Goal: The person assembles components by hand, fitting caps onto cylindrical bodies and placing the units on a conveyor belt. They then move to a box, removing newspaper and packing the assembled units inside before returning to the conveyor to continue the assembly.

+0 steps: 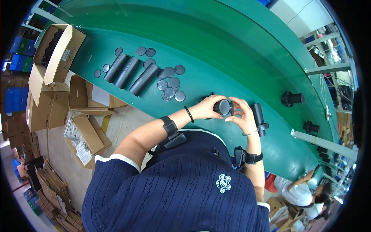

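My left hand (205, 108) is closed round a black cylindrical part (222, 107), its round end turned up. Close beside that end, my right hand (245, 118) pinches a thin black disc (232, 108) on edge between thumb and fingers. To the right of this hand lies a black tube with a wide collar (258, 114) on the green bench. Further left rest three thick black tubes (127, 72), side by side at a slant. Several flat dark round discs (174, 82) are scattered and partly overlapping around them.
The green work surface (185, 46) runs from upper left to lower right. Open cardboard boxes (87, 133) stand at its left end. More collared black parts (295, 98) sit at the right, near a pale metal bar (324, 145). Another person (299, 191) works at the lower right.
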`<state>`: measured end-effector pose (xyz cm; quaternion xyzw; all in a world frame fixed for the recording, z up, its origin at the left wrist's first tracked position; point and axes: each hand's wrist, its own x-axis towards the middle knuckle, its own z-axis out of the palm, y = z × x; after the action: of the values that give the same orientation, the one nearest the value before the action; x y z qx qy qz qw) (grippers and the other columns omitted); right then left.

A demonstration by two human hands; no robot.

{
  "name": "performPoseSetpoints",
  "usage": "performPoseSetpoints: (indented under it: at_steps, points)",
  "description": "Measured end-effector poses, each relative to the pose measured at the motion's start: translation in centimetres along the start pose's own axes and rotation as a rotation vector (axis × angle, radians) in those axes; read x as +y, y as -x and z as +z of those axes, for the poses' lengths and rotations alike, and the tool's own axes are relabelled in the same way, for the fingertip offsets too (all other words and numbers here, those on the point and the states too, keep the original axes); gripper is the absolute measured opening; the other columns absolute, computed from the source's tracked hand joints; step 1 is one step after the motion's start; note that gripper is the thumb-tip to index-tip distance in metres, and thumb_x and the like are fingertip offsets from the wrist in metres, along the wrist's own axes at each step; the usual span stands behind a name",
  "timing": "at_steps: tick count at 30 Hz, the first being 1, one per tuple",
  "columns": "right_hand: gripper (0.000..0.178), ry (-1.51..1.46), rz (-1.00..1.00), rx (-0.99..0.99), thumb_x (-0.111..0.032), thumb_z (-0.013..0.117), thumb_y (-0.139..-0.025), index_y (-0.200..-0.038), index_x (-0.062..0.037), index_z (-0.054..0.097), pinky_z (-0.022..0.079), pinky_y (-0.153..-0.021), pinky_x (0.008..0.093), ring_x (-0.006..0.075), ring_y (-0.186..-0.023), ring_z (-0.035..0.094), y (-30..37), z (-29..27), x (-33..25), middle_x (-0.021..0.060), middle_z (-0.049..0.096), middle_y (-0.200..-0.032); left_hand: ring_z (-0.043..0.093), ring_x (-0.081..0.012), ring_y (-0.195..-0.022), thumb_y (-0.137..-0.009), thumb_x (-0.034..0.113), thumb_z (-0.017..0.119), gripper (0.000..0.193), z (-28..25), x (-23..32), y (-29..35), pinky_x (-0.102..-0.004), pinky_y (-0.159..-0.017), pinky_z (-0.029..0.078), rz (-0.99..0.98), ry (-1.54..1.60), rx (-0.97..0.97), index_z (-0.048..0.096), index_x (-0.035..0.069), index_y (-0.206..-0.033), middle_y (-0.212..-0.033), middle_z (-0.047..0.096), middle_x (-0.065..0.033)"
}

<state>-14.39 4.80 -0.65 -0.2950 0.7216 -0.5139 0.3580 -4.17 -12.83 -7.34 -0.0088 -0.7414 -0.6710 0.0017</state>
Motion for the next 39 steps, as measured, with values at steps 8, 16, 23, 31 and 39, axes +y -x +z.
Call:
performPoseSetpoints:
  at_steps: [8,16,23,31,39]
  points:
    - [0.063,0.292,-0.167,-0.061,-0.003,0.079,-0.065,-0.123,-0.0089,0.056,0.053,-0.073,0.0288,0.0183,-0.095,0.058,0.5,-0.2,-1.9,0.0076,0.056,-0.111,0.052,-0.0273,-0.111,-0.065,0.019,0.082,0.072,-0.1,-0.5,0.3,-0.0378,-0.095,0.043,0.057,-0.090,-0.026,0.047,0.006,-0.127,-0.118,0.052,-0.0136]
    - [0.070,1.032,0.019,-0.481,-0.005,0.073,-0.063,-0.129,-0.0132,0.050,0.050,-0.085,0.0408,0.0339,-0.097,0.060,-0.4,-0.4,-4.8,0.0143,0.059,-0.106,0.052,-0.0269,-0.108,-0.066,0.019,0.082,0.068,-0.6,-0.1,0.5,-0.0371,-0.093,0.043,0.014,-0.089,-0.110,0.049,0.007,-0.125,-0.115,0.053,-0.0125]
    - [0.074,1.048,0.027,-0.490,-0.012,0.076,-0.060,-0.129,-0.0108,0.049,0.051,-0.078,0.0374,0.0318,-0.088,0.062,-0.7,-0.6,-4.8,0.0182,0.060,-0.100,0.052,-0.0279,-0.109,-0.067,0.019,0.081,0.068,-0.5,-0.1,0.2,-0.0371,-0.093,0.043,0.008,-0.087,-0.088,0.048,0.006,-0.125,-0.115,0.053,-0.0132]
    - [0.077,-0.812,0.099,-0.292,-0.035,0.073,-0.080,-0.138,-0.0002,0.035,0.051,-0.088,0.0330,0.0254,-0.105,0.060,1.0,-2.3,0.4,0.0194,0.046,-0.134,0.051,-0.0259,-0.112,-0.069,0.017,0.080,0.069,-0.6,-0.5,0.1,-0.0367,-0.095,0.043,-0.017,-0.075,-0.081,0.044,0.004,-0.127,-0.119,0.051,-0.0134]
    - [0.063,-0.411,0.014,-0.065,-0.007,0.072,-0.076,-0.133,-0.0021,0.046,0.050,-0.091,0.0366,0.0238,-0.107,0.057,1.0,-1.3,0.3,0.0139,0.050,-0.128,0.044,-0.0288,-0.118,-0.069,0.039,0.081,0.083,-0.6,-0.2,0.4,-0.0396,-0.100,0.037,-0.022,-0.086,-0.122,0.040,0.003,-0.131,-0.124,0.046,-0.0152]
